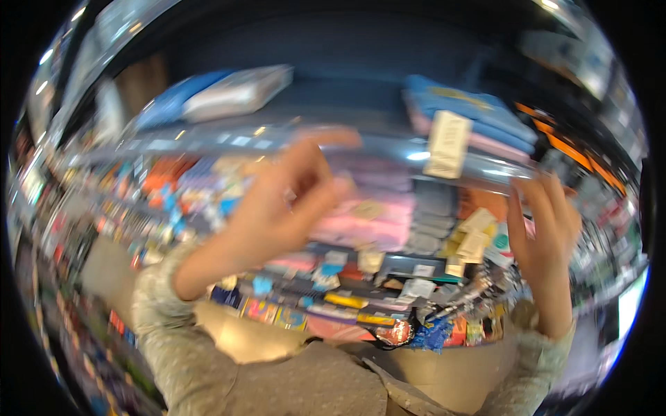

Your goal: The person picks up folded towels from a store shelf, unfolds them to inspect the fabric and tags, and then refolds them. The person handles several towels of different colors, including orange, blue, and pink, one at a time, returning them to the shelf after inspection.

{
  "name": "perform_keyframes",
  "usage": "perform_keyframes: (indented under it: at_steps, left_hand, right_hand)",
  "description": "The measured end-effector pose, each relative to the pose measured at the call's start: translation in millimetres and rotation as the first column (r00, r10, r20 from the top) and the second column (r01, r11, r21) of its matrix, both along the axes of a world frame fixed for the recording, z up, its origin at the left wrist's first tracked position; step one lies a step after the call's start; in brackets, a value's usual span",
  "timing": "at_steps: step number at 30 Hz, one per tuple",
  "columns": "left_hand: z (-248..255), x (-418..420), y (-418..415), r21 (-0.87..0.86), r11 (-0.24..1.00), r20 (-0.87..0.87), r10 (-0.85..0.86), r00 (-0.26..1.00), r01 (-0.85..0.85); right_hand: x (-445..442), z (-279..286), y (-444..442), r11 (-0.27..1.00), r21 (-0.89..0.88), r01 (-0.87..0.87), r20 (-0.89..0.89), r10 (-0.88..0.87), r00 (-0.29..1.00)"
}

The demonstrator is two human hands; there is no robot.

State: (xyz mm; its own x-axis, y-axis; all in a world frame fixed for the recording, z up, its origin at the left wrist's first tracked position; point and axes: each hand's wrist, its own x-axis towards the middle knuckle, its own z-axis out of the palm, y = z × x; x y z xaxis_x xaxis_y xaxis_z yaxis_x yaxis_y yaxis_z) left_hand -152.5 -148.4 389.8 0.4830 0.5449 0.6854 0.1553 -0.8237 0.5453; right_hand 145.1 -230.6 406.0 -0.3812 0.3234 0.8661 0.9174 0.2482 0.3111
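Observation:
My left hand (291, 203) is raised in front of the shelves, blurred, with its fingers bent and thumb apart. Nothing shows between them. My right hand (546, 229) is at the right end of a glossy shelf edge (499, 171), thumb and fingers apart; whether the fingertips touch the edge cannot be told. On that upper shelf lies a folded blue and pink textile stack (468, 104), left of my right hand. A cream tag (448, 144) with writing hangs from it over the edge. Behind my left hand are folded pink textiles (374, 223) on the shelf below.
Further left on the upper shelf lie a blue folded item (182, 96) and a pale wrapped pack (244, 93). Dark grey folded stacks (432, 218) and loose tags (473, 242) are below. Small packaged goods (343, 314) fill a low shelf near my body. Blurred shelving extends on both sides.

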Motion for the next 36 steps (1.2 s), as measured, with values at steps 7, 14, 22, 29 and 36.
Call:
perform_keyframes:
  at_steps: [7,14,22,29,36]
  left_hand:
    - [-122.2,-74.5,-69.1,-0.284,0.925,-0.132,0.223,0.966,-0.252]
    - [-162.8,-216.2,18.0,-0.634,0.752,0.317,0.466,0.826,-0.182]
    - [-223.5,-385.9,65.0,-0.706,0.698,0.311,0.459,0.832,-0.122]
    - [-277.3,-489.9,70.0,-0.765,0.633,0.383,0.303,0.873,0.116]
    - [-287.9,-529.7,75.1,-0.814,0.539,0.360,0.175,0.917,0.216]
  right_hand:
    - [-50.5,-127.1,-48.0,0.911,-0.277,-0.305,0.311,0.385,0.869]
    - [-157.5,-209.9,-28.1,0.737,-0.499,-0.456,0.075,0.561,0.824]
    - [-403.9,-202.4,101.8,0.698,-0.376,-0.609,-0.219,0.571,0.791]
    - [-595.7,-122.0,239.7,0.838,-0.293,-0.461,-0.120,0.446,0.887]
    - [-656.3,-125.5,323.1,0.796,-0.585,-0.156,0.109,0.267,0.957]
